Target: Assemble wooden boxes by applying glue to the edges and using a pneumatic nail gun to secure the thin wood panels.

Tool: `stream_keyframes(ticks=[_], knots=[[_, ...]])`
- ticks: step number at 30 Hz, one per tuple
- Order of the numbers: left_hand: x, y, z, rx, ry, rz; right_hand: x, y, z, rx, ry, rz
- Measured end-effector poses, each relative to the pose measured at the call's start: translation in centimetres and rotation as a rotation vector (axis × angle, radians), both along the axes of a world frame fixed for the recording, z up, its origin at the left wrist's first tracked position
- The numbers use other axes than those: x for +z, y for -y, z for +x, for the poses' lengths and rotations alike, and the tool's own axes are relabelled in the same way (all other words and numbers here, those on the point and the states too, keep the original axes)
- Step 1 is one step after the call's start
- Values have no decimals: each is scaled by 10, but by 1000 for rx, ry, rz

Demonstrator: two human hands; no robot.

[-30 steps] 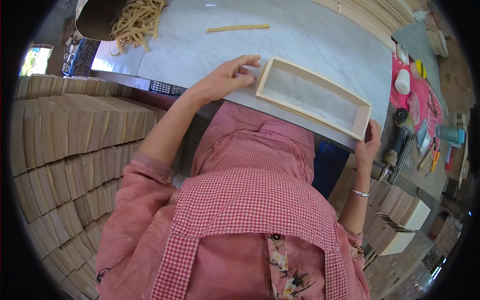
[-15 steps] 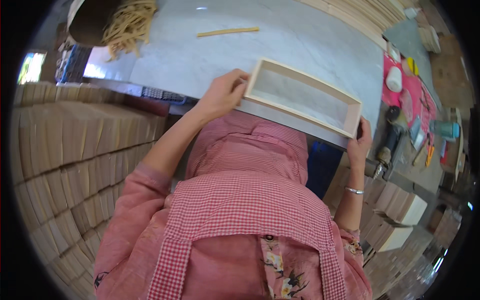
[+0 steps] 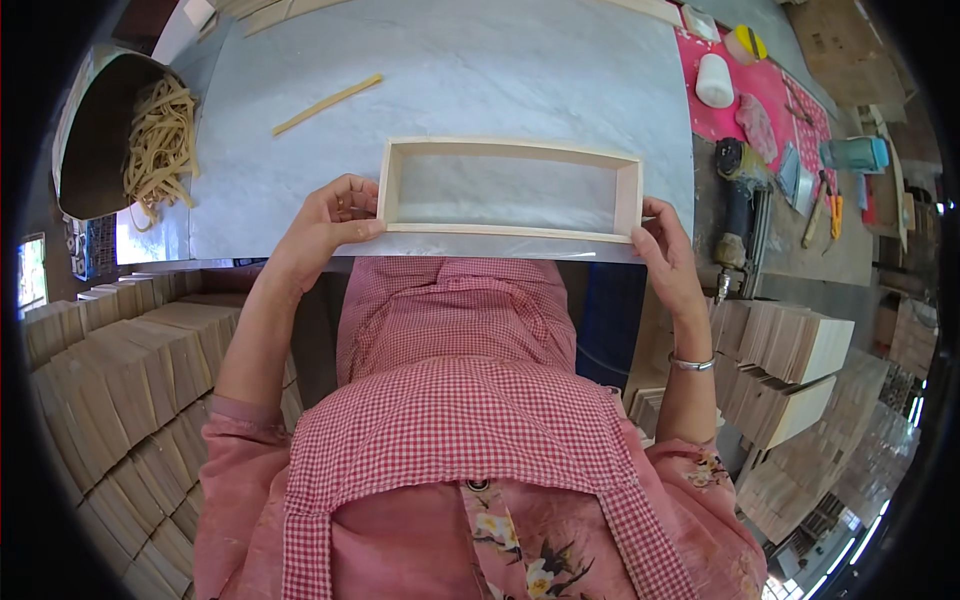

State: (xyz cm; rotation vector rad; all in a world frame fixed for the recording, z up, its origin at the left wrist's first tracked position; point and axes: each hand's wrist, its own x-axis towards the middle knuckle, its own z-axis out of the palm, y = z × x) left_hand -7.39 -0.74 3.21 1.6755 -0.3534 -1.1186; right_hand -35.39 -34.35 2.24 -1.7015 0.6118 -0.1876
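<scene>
A long rectangular frame of pale wood point(image 3: 510, 232) lies at the near edge of the marble-patterned table point(image 3: 450, 60), and the table top shows through its middle. My left hand point(image 3: 330, 222) grips its left end, thumb at the near corner and fingers behind. At the opposite end my right hand point(image 3: 665, 245) closes on the near right corner. Beyond the frame, to the left, a single tan band point(image 3: 328, 104) rests on the table.
A heap of tan bands point(image 3: 160, 150) spills from a dark-mouthed container point(image 3: 95, 140) at left. On the right sit a white bottle point(image 3: 714, 82), a yellow tape roll point(image 3: 745, 43), an air tool point(image 3: 738, 200) and an orange-handled tool point(image 3: 836, 215). Stacked wooden boards point(image 3: 130, 370) flank me.
The view has turned, so the wooden frame now lies nearly level with the table's near edge instead of slanting. Both hands stay at its ends.
</scene>
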Motion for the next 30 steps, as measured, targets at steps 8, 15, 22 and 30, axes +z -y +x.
stream_keyframes(ticks=[8,15,22,30], knots=[[-5,9,-39,243,268,-176,-13,-4,4,-10,114,-260],[26,0,-7,421,423,48,42,-12,38,-89,340,-123],[33,10,12,533,48,-137,14,15,71,10,126,-261],[14,13,11,463,159,-1,-6,7,99,29,7,-226]])
